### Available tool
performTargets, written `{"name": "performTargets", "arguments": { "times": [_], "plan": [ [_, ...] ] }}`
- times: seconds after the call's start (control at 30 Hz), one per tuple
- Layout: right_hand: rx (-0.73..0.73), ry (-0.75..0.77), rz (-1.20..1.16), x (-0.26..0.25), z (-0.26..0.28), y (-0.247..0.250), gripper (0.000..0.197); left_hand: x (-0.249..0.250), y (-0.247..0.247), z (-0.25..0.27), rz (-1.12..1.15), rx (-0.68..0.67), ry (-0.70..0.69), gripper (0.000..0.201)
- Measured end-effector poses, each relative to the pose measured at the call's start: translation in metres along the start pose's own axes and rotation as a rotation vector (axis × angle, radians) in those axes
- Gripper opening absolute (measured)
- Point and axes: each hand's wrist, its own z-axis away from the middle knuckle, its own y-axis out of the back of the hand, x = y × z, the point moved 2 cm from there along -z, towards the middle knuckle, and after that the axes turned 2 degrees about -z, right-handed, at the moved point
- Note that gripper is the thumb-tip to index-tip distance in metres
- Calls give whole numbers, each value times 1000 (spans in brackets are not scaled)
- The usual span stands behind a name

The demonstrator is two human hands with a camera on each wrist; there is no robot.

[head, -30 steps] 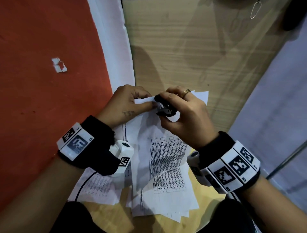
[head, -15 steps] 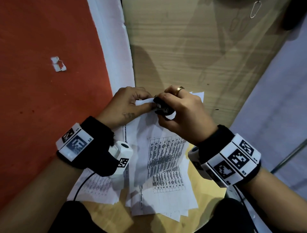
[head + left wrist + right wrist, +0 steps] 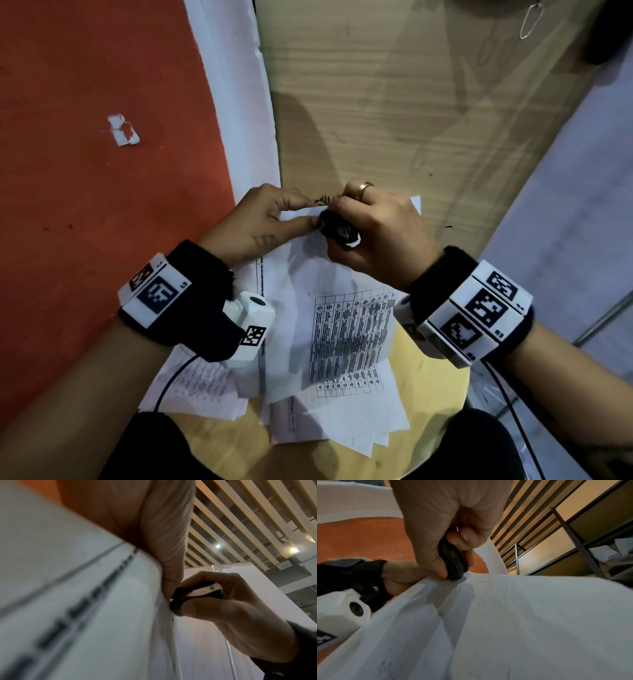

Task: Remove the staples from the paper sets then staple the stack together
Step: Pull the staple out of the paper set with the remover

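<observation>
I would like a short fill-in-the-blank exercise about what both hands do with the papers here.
1. The right hand grips a black ____ remover.
2. The left hand pinches the top ____ of the lifted paper set.
3. A gold ____ sits on a finger of the right hand.
4. A torn paper scrap lies on the ____ floor.

Missing words: staple; edge; ring; red

A light wooden table (image 3: 394, 113) ran from the top centre of the head view down to the lower middle, its grain crossing the frame. Loose printed sheets (image 3: 339, 407) lay fanned on its near end, low in the frame, some overlapping and one hanging past the left edge. A small dark speck (image 3: 448, 226) sat on the wood right of centre. At upper left lay an orange-red floor (image 3: 85, 192), with a torn white paper scrap (image 3: 122, 131) on it.
</observation>
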Motion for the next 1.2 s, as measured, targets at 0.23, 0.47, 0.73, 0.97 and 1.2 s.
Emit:
{"name": "performTargets", "arguments": {
  "times": [0.23, 0.47, 0.73, 0.97, 1.2],
  "plan": [
    [50, -46, -47, 11, 5, -4, 23, -2, -7, 0, 267, 48, 98, 5],
    [205, -199, -357, 22, 13, -7, 21, -11, -12, -5, 384, 93, 123, 13],
    [300, -284, -453, 31, 15, -19, 22, -25, -16, -15, 33, 293, -38, 5],
    [398, -440, -392, 40, 29, -44, 18, -44, -33, -23, -304, 451, -42, 33],
    [265, -602, -331, 60, 65, -77, 20, -60, -24, -31, -322, 411, 34, 49]
  ]
}}
